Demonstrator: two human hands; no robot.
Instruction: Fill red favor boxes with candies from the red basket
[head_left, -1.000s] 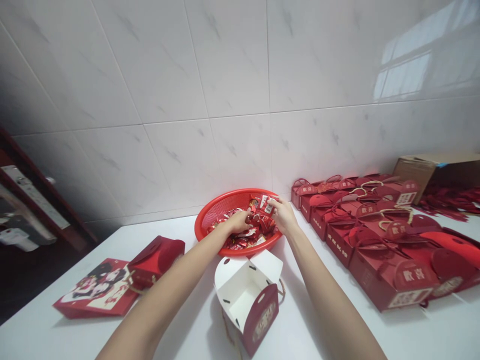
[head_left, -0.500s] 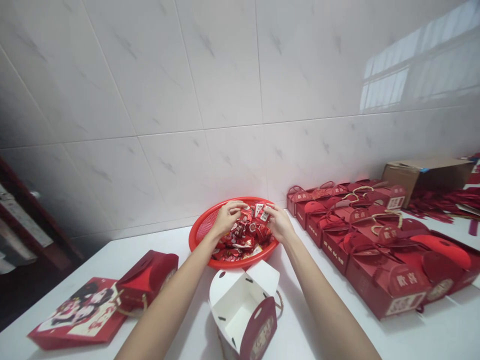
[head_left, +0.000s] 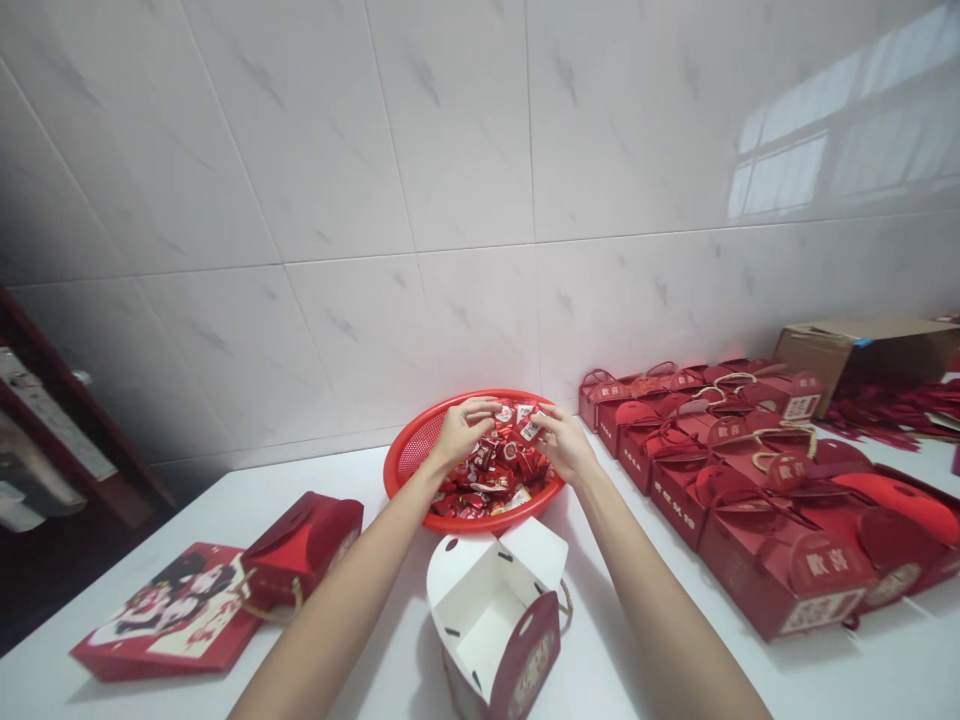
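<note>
A red plastic basket (head_left: 409, 440) holds many small red-wrapped candies (head_left: 487, 478). Over its left side, my left hand (head_left: 466, 432) has its fingers curved and apart from the thumb, with no candy plainly between them. My right hand (head_left: 566, 442) pinches a red candy packet with a white label (head_left: 530, 430) at the basket's right side. Directly in front of the basket stands a gift box (head_left: 491, 620), red outside and white inside, its flaps spread and its visible inside bare.
Rows of closed red gift boxes (head_left: 780, 560) line the right of the white table (head_left: 600, 610). Behind them is a brown cardboard box (head_left: 814, 355) beside red strips. At left, a closed red box (head_left: 304, 545) adjoins a flat printed box (head_left: 176, 610). A tiled wall (head_left: 465, 150) rises behind.
The whole view has shifted slightly, so things sit a little further right. Both hands stay over the basket, and the right still pinches the white-labelled candy packet.
</note>
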